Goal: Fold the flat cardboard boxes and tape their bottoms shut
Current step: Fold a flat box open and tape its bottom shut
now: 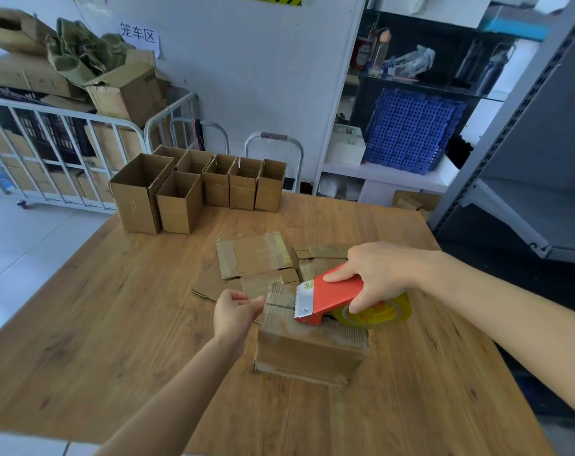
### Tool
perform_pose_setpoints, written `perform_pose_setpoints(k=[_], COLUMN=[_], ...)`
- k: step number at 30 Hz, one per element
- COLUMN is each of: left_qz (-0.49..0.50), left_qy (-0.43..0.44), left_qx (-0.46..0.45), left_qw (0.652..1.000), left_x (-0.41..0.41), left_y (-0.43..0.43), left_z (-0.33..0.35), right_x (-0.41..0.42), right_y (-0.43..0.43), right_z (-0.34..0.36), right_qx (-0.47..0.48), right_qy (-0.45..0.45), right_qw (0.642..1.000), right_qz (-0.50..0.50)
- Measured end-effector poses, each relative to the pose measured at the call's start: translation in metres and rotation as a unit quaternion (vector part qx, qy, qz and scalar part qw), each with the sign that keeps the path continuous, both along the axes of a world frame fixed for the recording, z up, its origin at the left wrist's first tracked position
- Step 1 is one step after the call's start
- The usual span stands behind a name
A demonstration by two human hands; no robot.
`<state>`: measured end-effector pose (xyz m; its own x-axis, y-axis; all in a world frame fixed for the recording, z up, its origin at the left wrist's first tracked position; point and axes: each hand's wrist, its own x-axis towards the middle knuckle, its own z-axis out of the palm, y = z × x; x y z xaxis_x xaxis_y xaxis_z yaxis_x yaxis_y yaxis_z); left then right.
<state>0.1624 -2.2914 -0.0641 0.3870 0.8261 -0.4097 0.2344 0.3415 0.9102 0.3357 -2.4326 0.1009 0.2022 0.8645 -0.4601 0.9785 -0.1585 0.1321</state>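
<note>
Only one view exists, from a wide-angle camera worn on the person's head. It faces forward and down onto a wooden table (pixel 115 324), quite near: both forearms cross the bottom edge, and the left hand (pixel 235 312) and right hand (pixel 381 274) lie just below the middle. The wall (pixel 263 77) and a shelf (pixel 394 172) fill the top.

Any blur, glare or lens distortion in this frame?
Head view: the red tape dispenser and brown cardboard box at centre are sharp; fisheye bends the white metal cage cart and grey shelf frame at the edges; top-left cartons smeared; lighting soft, no glare.
</note>
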Motion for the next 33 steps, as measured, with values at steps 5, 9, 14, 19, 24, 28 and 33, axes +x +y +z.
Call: perform_pose_setpoints(k=[5, 9, 14, 19, 24, 28, 33], left_qz=[0.041, 0.014, 0.018, -0.223, -0.446, -0.489, -0.475], left_qy=[0.016, 0.032, 0.043, -0.052, 0.193, 0.240, 0.232], left_qx=[0.073, 0.030, 0.004, 0.121, 0.393, 0.470, 0.518], left_qw=[0.996, 0.999, 0.999, 0.966, 0.780, 0.694, 0.673], left_x=[0.003, 0.001, -0.021, -0.034, -0.013, 0.016, 0.016], left_y=[-0.017, -0.014, -0.011, -0.026, -0.026, -0.018, -0.007], left_z=[-0.002, -0.006, -0.021, 0.016, 0.041, 0.035, 0.026], right_x=[-0.001, -0.002, -0.002, 0.001, 0.000, -0.004, 0.017], right_y=[-0.002, 0.000, 0.001, 0.001, 0.002, 0.001, -0.017], right_z=[-0.002, -0.001, -0.001, -0.001, 0.000, 0.000, 0.011], right_qx=[0.012, 0.002, 0.005, 0.005, 0.004, 0.007, 0.031], right_qy=[0.003, 0.007, 0.013, 0.020, 0.020, 0.011, 0.080], right_qw=[1.000, 1.000, 1.000, 1.000, 1.000, 1.000, 0.995], right_qz=[-0.005, -0.005, -0.008, -0.008, -0.005, 0.005, -0.060])
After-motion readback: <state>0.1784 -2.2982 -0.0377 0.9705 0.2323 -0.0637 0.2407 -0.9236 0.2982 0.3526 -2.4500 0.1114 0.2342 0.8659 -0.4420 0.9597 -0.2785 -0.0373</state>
